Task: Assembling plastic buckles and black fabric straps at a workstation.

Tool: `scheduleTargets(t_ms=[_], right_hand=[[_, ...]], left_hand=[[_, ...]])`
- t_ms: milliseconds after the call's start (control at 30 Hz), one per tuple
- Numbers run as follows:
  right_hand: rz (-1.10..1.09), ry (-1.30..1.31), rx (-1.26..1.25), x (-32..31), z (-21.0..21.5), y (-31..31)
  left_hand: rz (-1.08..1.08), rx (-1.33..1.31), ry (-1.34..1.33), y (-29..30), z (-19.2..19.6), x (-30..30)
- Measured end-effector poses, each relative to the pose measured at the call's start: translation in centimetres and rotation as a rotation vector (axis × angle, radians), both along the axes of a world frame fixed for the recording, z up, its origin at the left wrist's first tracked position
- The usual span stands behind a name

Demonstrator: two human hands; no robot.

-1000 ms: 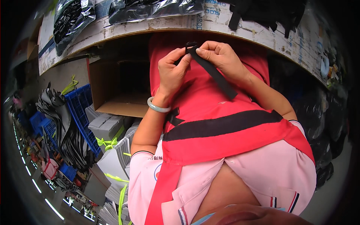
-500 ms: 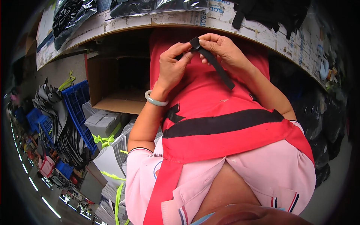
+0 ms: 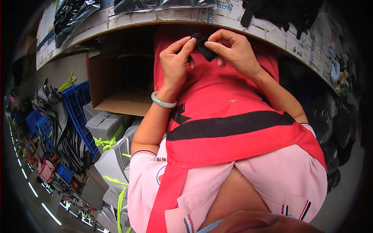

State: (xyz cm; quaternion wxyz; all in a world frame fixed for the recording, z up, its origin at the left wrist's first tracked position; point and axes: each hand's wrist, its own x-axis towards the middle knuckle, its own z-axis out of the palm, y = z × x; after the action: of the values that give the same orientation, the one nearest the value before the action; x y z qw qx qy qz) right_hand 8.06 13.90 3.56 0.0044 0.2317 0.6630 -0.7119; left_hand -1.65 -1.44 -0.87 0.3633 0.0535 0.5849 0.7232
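workshop/storeroom | blue crates (image 3: 79,112) | cardboard box (image 3: 116,83) | bundled stacks (image 3: 112,155)

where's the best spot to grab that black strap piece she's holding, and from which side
Probably the free lower end of the black strap piece, from below: it pokes out between the left hand and right hand, whose fingertips cover its upper part.

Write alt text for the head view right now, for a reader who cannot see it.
Both bare hands pinch a small black folded strap piece in front of a red apron: left hand, wearing a pale green bangle, and right hand. A worn white table edge runs above, with an open brown cardboard box and blue plastic crates to the left.
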Motion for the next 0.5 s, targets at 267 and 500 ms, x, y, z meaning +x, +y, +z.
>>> scheduleTargets(t_ms=[267,500], right_hand=[[-0.03,-0.061,-0.205,0.1,-1.8,-0.2],[0.106,-0.164,-0.412,0.2,-2.1,1.5]], left_hand=[[0.008,0.093,0.341,0.0,-0.3,1.1],[-0.166,0.138,0.426,-1.8,-0.3,0.0]])
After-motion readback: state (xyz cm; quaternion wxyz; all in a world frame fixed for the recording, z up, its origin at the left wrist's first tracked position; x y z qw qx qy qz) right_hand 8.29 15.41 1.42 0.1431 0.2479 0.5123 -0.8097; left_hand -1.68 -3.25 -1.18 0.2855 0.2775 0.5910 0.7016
